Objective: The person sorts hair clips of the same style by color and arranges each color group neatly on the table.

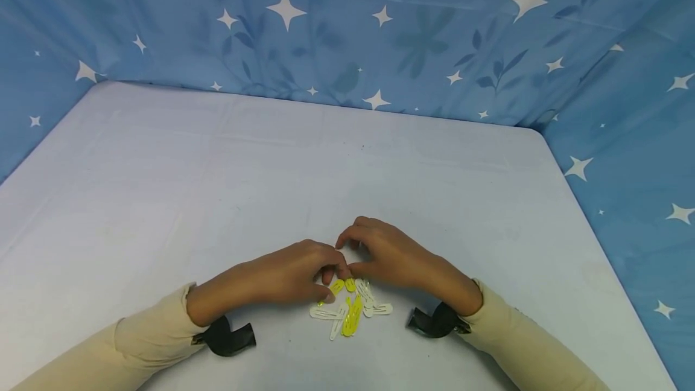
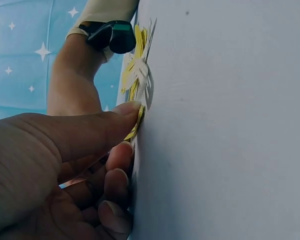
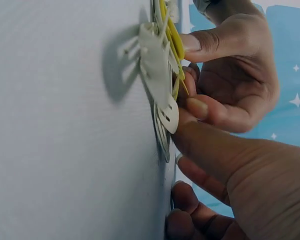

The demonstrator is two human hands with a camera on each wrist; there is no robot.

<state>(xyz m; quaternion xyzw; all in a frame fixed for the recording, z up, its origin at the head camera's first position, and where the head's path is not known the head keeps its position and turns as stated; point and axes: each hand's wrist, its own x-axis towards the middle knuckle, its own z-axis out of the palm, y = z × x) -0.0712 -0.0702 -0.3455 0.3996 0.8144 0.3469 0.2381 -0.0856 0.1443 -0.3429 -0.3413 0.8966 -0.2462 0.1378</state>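
Note:
A small heap of white and yellow snap hair clips lies near the front of the table, between the two hands. My left hand point(image 1: 295, 273) reaches in from the left, its thumb against a yellow hair clip point(image 1: 337, 286) and its index finger at the far side of the heap. From the right comes my right hand point(image 1: 388, 255), fingers bent and thumb tip close to another yellow hair clip point(image 1: 350, 285). White hair clips point(image 3: 155, 65) fan out beside the right thumb in the right wrist view. The left wrist view shows the heap edge-on beyond the left thumb point(image 2: 97, 131).
A white cloth covers the table point(image 1: 271, 162). Blue curtains point(image 1: 336, 29) with white stars hang behind it and along its sides. Black wrist mounts point(image 1: 230, 338) sit at both beige sleeves point(image 1: 146, 333).

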